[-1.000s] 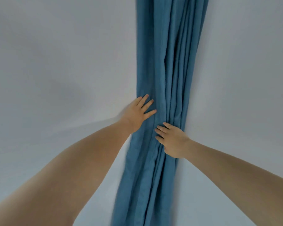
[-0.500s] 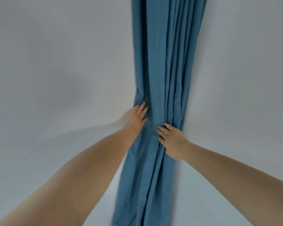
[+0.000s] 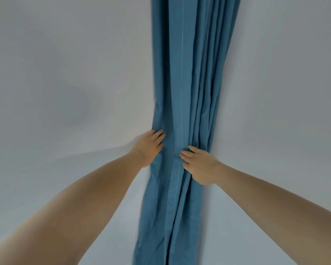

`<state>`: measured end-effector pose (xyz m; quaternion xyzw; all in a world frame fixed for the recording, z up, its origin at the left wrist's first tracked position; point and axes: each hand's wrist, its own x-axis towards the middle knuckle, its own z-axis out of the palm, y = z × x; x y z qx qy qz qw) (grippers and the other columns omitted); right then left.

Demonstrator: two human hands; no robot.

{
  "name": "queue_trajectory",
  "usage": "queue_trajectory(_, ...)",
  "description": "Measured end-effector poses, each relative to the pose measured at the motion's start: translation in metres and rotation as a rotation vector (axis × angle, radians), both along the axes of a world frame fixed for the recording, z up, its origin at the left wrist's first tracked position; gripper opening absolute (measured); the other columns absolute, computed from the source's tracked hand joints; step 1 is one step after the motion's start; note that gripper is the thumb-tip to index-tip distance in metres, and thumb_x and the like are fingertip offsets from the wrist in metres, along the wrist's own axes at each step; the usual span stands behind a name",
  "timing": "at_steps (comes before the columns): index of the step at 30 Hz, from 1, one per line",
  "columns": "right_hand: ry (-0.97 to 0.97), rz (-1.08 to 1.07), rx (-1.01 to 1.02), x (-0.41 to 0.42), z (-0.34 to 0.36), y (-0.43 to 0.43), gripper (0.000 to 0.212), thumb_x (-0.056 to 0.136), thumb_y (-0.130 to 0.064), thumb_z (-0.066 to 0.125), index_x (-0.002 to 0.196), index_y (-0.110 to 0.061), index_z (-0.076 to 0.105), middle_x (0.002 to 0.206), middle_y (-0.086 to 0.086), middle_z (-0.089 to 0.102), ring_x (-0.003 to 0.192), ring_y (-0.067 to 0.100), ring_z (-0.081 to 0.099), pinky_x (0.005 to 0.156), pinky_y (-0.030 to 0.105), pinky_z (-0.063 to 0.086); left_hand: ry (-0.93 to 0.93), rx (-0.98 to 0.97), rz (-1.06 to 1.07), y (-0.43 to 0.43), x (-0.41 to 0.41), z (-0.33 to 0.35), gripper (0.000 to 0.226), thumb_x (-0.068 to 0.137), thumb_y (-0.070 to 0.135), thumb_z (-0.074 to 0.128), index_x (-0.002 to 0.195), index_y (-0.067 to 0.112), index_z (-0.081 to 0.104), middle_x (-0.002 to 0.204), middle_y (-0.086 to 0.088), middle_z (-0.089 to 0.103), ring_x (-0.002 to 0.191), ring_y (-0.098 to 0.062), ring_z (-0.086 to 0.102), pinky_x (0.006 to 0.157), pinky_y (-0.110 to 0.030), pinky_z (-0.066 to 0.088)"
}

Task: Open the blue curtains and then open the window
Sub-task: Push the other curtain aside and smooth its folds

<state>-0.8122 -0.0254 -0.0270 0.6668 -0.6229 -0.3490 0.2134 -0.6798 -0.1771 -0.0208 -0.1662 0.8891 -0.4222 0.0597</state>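
Hanging in a tight gathered bundle down the middle of the view, the blue curtains (image 3: pixel 182 92) ran from the top edge to the bottom edge, with pale grey wall (image 3: pixel 65 73) on the left and more of it on the right. No window could be made out, and no container of any kind showed.

On the left, a bare forearm reached in from the near left corner. The left hand (image 3: pixel 148 148) lay against the left edge of the curtains, its fingers (image 3: pixel 158 135) curled around that edge and closed on the outermost fold. The cloth bulged slightly just above the grip.

A pale stitched seam (image 3: pixel 181 83) ran down the front fold between the two hands.

On the right, the other forearm came in from the near right. The right hand (image 3: pixel 201 165) sat a little lower and nearer, its fingers (image 3: pixel 185 154) hooked into the pleats just right of the seam, holding several folds. The two hands were near each other but apart.
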Motion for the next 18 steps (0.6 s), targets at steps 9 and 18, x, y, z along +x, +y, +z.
queue_trajectory(9, -0.022, 0.385, -0.129, 0.030, 0.025, -0.005, 0.027, 0.088, -0.016, 0.037, 0.104, -0.004, 0.056, 0.107, 0.011, 0.059, 0.098, 0.027, 0.049, 0.092, 0.038, 0.040, 0.119, -0.044, -0.085, 0.006, 0.057, 0.022, 0.058, 0.093, 0.018, 0.032, 0.146, 0.003, 0.013, 0.156, -0.019, 0.006, 0.144, -0.033, 0.001, 0.116, -0.046, 0.005)
queue_trajectory(18, 0.039, 0.493, -0.139, 0.086, 0.029, -0.019, 0.012, 0.082, -0.014, 0.048, 0.085, -0.011, 0.059, 0.081, 0.002, 0.057, 0.078, 0.020, 0.050, 0.072, 0.030, 0.039, 0.155, -0.008, -0.051, 0.013, 0.118, 0.026, 0.055, 0.093, 0.015, 0.034, 0.146, 0.005, 0.020, 0.156, -0.019, 0.006, 0.144, -0.033, -0.001, 0.116, -0.046, 0.003)
